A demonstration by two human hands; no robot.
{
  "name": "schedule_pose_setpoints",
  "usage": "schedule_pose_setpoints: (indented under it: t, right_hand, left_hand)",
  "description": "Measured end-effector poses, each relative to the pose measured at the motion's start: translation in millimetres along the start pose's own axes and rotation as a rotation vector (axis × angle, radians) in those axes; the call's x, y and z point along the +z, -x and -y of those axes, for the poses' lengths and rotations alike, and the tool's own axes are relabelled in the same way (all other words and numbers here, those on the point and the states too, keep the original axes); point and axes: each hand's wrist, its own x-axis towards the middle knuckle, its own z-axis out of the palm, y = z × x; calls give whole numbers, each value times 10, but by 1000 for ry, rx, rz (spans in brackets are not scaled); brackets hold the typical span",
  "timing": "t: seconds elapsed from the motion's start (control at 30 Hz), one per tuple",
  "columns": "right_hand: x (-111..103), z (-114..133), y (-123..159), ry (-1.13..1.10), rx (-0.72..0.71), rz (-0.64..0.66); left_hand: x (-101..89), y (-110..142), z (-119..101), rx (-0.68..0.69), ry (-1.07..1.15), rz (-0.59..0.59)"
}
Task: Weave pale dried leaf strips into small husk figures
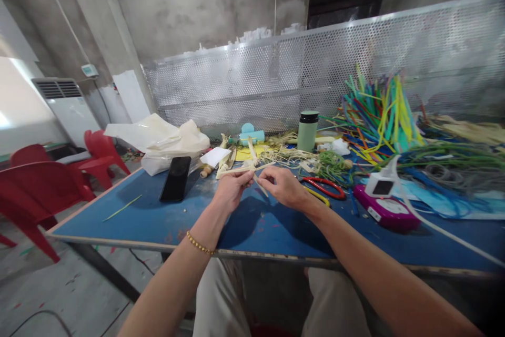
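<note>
Over the middle of the blue table, pale flat straw-like strips [252,154] cross one another and stick out in several directions. My left hand [232,189] is closed in a pinch where the strips meet, a gold bead bracelet on its wrist. Just to the right, my right hand [282,185] has its fingers pinched on a strip that hangs down between the hands. The hands are close together but apart. Behind them lie more loose pale strips [282,156] and a yellow sheet [248,153].
A black phone [175,179] and a white plastic bag [161,140] are on the left. A green tumbler [307,132] stands behind. Red-handled scissors [325,187], a magenta box [389,213] with a white charger [382,183], and bundled coloured strips [389,111] occupy the right.
</note>
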Motion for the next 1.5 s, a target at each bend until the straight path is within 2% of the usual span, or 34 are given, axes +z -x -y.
schedule_pose_setpoints:
  t: [0.33,0.63,0.73,0.87,0.9,0.97,1.07,1.33,1.5]
  right_hand:
    - [-96,57,3,-38,47,74]
    - [-81,30,7,-60,47,110]
    - [-92,21,9,-48,25,44]
    - [-95,-3,4,-148,67,-189]
    - [-90,-11,1,-196,93,-193]
    - [-78,-22,-3,-244,113,-119]
    - [-66,-26,-7,-175,89,-58]
    - [-95,4,-9,-94,65,-105]
    - [-104,38,-9,-200,73,-100]
  left_hand:
    - [3,6,-46,55,2,3]
    - [-10,-7,-40,56,13,-30]
    - [-11,-10,-46,84,14,-26]
    - [8,3,-42,108,-30,-2]
    - [15,8,-36,105,-47,12]
    - [29,20,-22,92,-71,50]
    - [42,35,-9,59,-75,87]
    - [22,39,-3,11,-23,137]
    - [12,38,-6,1,26,184]
